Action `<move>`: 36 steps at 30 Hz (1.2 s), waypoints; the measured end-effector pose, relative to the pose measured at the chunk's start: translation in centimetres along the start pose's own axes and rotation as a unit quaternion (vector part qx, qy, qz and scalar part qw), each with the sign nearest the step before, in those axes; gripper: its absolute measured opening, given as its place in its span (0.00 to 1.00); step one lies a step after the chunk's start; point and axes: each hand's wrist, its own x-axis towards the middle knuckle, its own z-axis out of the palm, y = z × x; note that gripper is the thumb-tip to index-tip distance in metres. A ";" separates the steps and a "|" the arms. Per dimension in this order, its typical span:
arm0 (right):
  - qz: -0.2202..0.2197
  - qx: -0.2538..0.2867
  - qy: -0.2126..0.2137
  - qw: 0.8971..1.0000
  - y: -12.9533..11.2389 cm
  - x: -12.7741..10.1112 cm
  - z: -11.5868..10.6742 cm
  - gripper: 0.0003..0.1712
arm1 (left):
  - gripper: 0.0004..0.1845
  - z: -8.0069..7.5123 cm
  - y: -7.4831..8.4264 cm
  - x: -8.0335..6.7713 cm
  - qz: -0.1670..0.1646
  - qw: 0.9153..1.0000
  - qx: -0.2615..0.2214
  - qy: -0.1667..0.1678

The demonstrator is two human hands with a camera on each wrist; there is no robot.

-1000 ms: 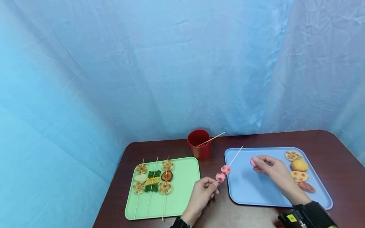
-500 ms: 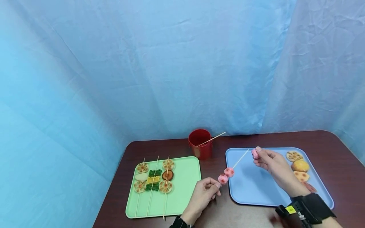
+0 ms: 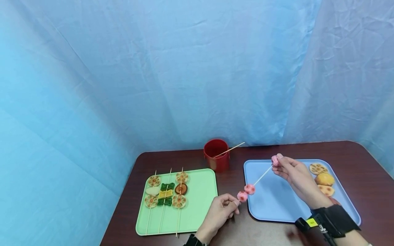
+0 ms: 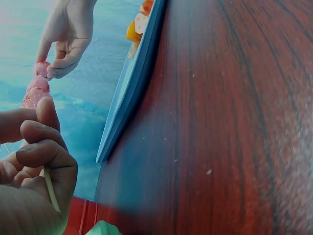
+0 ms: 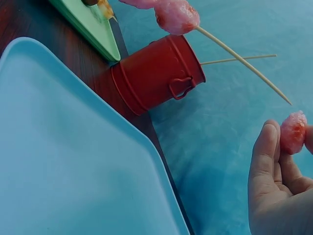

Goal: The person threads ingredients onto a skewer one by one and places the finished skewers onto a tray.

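My left hand [image 3: 219, 212] pinches a thin wooden skewer [image 3: 262, 176] near its lower part, just below two pink meatball-like pieces [image 3: 242, 196] threaded on it. The stick slants up to the right over the blue tray [image 3: 271, 208]. Between the thumb and fingers of my right hand [image 3: 297, 179] is a third pink ball [image 3: 275, 161], held at the skewer's upper end. In the right wrist view, a small gap shows between the pointed tip [image 5: 289, 102] and that ball [image 5: 293, 132]. The left wrist view shows the skewer's lower end [image 4: 51, 191] running under my left fingers.
On the left, a green tray [image 3: 200, 191] carries three loaded skewers side by side. A red bucket [image 3: 217, 164] with one stick leaning out stands at the back. Lotus slice [image 3: 318, 168], yellow piece [image 3: 324, 179] and other food pieces line the blue tray's right side.
My right hand has risen with the pink ball to the skewer's tip. The skewer in my left hand has shifted slightly right, its tip now by the ball.
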 end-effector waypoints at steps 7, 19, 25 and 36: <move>0.007 -0.016 0.000 1.000 -0.1 0.0 0.5 0.26 | 0.12 0.1 -0.1 0.0 0.002 1.000 -0.003 0.004; -0.031 -0.137 0.039 0.989 0.0 -0.4 1.1 0.29 | 0.13 0.3 -0.2 0.0 0.007 1.000 -0.004 0.017; -0.035 -0.220 0.054 0.973 0.1 -0.6 1.8 0.32 | 0.13 0.6 -0.2 0.0 0.012 1.000 -0.010 0.023; 0.000 -0.239 0.046 0.970 0.8 -0.8 3.0 0.35 | 0.12 0.8 -0.4 0.1 0.011 0.999 -0.013 0.028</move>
